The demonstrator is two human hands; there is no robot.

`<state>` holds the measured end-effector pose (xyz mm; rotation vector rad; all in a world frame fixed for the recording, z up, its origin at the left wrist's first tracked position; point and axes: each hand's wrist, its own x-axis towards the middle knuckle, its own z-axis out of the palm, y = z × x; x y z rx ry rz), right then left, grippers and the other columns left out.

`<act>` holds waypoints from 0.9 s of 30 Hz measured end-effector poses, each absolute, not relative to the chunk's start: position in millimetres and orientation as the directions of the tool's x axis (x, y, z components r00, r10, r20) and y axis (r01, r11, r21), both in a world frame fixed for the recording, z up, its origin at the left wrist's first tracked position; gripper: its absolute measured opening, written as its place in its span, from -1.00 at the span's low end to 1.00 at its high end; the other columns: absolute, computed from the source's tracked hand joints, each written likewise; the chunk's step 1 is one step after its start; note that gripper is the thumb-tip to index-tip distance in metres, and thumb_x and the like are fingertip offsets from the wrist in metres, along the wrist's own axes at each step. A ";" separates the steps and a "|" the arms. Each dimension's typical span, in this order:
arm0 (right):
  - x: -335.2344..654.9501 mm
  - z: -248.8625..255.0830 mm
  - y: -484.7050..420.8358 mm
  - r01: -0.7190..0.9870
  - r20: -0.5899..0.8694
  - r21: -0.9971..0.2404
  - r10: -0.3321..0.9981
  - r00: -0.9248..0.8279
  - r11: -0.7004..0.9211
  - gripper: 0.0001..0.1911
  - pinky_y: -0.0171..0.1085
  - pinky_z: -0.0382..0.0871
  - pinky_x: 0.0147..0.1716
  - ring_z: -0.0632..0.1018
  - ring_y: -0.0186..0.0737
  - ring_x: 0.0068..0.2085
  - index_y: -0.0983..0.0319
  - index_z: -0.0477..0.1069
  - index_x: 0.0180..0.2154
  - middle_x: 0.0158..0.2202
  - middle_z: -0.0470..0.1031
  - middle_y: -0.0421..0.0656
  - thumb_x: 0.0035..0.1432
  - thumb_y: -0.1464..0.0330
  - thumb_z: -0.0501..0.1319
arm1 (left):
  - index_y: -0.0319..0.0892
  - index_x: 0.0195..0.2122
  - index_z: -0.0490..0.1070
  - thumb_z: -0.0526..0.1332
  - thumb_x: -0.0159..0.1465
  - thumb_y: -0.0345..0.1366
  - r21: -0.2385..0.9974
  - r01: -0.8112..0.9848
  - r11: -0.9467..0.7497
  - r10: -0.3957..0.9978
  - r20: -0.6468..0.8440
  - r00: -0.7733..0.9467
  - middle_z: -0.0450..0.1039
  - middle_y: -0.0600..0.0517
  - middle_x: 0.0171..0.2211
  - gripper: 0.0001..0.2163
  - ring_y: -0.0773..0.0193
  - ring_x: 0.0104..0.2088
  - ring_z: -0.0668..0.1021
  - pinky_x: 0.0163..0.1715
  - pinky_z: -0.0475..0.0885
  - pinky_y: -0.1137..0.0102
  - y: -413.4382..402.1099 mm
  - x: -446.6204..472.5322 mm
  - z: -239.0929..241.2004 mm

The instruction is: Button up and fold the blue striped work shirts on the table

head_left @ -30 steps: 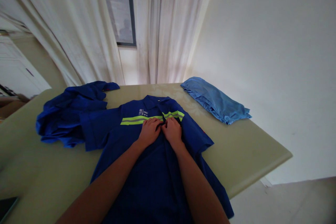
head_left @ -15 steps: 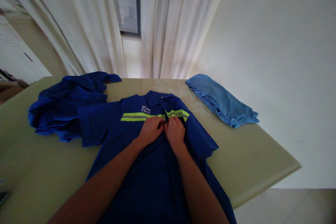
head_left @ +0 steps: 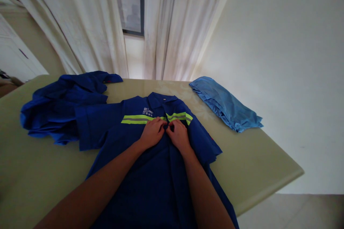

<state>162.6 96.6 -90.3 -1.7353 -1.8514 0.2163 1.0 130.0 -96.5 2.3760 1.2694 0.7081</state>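
A dark blue short-sleeved work shirt [head_left: 134, 182] lies front up, its collar toward the far edge of the table. Yellow-green reflective bands cross its chest, with white lettering above the left one. At the front opening, just below the bands, my left hand [head_left: 153, 131] pinches the edge of the cloth. Close beside it, my right hand [head_left: 178, 134] pinches the other edge of the opening. Dark cloth shows bunched between the two sets of fingertips; whether a button is there I cannot tell.
The pale green table [head_left: 258, 164] carries a crumpled dark blue garment [head_left: 64, 103] at the left, touching the shirt's sleeve. A folded light blue garment [head_left: 225, 103] rests near the right edge. Behind stand cream curtains [head_left: 91, 21] and a white wall [head_left: 290, 61].
My hands keep their place at the shirt's front; the fingertips have shifted slightly and a little cloth now shows between them. The whole view has moved slightly.
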 end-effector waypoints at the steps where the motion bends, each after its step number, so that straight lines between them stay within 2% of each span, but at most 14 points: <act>1: 162.4 -91.2 96.7 0.854 0.311 -0.501 0.950 0.027 0.140 -0.94 -0.29 0.34 -0.25 0.52 -0.21 -0.27 0.22 0.47 -0.33 -0.27 0.53 -0.14 0.18 0.47 0.25 | -0.10 -0.07 0.53 0.09 0.37 -0.42 0.523 0.666 -0.533 0.843 0.257 0.472 0.53 -0.04 -0.10 -0.76 0.10 -0.07 0.57 -0.07 0.40 0.21 130.5 0.9 -97.1; 10: 170.1 -102.8 103.9 0.780 0.360 -0.612 0.924 0.129 0.129 -0.92 -0.25 0.37 -0.25 0.52 -0.19 -0.33 0.22 0.51 -0.37 -0.34 0.55 -0.13 0.21 0.42 0.28 | -0.09 -0.10 0.56 0.08 0.31 -0.46 0.603 0.605 -0.520 0.844 0.256 0.471 0.53 -0.01 -0.11 -0.71 0.15 -0.09 0.59 0.00 0.42 0.21 129.7 0.6 -93.6; 14: 176.3 -109.1 111.3 0.721 0.394 -0.660 0.915 0.092 0.211 -0.88 -0.25 0.37 -0.23 0.52 -0.20 -0.33 0.22 0.50 -0.36 -0.36 0.54 -0.15 0.26 0.38 0.28 | -0.09 0.03 0.55 0.08 0.35 -0.38 0.470 0.720 -0.512 0.859 0.292 0.420 0.53 -0.08 0.00 -0.67 0.06 0.02 0.56 0.09 0.40 0.11 126.6 -1.0 -93.8; 17: 179.5 -108.9 126.2 0.699 0.424 -0.670 0.902 0.083 0.250 -0.86 -0.24 0.39 -0.20 0.52 -0.20 -0.32 0.21 0.48 -0.38 -0.37 0.54 -0.16 0.26 0.37 0.27 | -0.01 0.17 0.49 0.05 0.42 -0.26 0.357 0.770 -0.529 0.845 0.301 0.441 0.43 -0.06 0.25 -0.63 0.00 0.26 0.43 0.32 0.19 -0.01 135.7 -1.4 -97.8; 20: 177.8 -101.5 142.0 0.731 0.409 -0.645 0.909 0.084 0.223 -0.87 -0.22 0.40 -0.14 0.52 -0.19 -0.29 0.21 0.47 -0.39 -0.36 0.53 -0.15 0.24 0.39 0.27 | -0.03 0.33 0.35 -0.05 0.47 -0.17 0.286 0.794 -0.537 0.842 0.232 0.486 0.22 -0.05 0.42 -0.55 0.00 0.42 0.25 0.42 -0.02 -0.07 156.9 1.2 -100.4; 23: 171.7 -91.7 138.7 0.779 0.357 -0.610 0.928 0.105 0.147 -0.94 -0.21 0.42 -0.12 0.52 -0.16 -0.23 0.23 0.49 -0.31 -0.26 0.52 -0.10 0.14 0.40 0.33 | -0.06 0.39 0.26 -0.11 0.49 -0.13 0.251 0.815 -0.522 0.853 0.144 0.502 0.09 -0.04 0.47 -0.50 0.01 0.46 0.16 0.43 -0.05 -0.07 180.1 4.5 -99.6; 27: 162.7 -85.1 98.9 0.892 0.293 -0.444 0.954 0.056 0.084 -0.69 -0.12 0.41 -0.01 0.50 -0.01 -0.05 0.25 0.51 -0.08 -0.07 0.49 -0.01 0.12 0.33 0.37 | -0.06 0.41 0.21 -0.11 0.50 -0.12 0.242 0.827 -0.507 0.862 0.144 0.487 0.07 -0.05 0.48 -0.49 -0.01 0.46 0.15 0.42 -0.04 -0.07 196.9 6.2 -98.3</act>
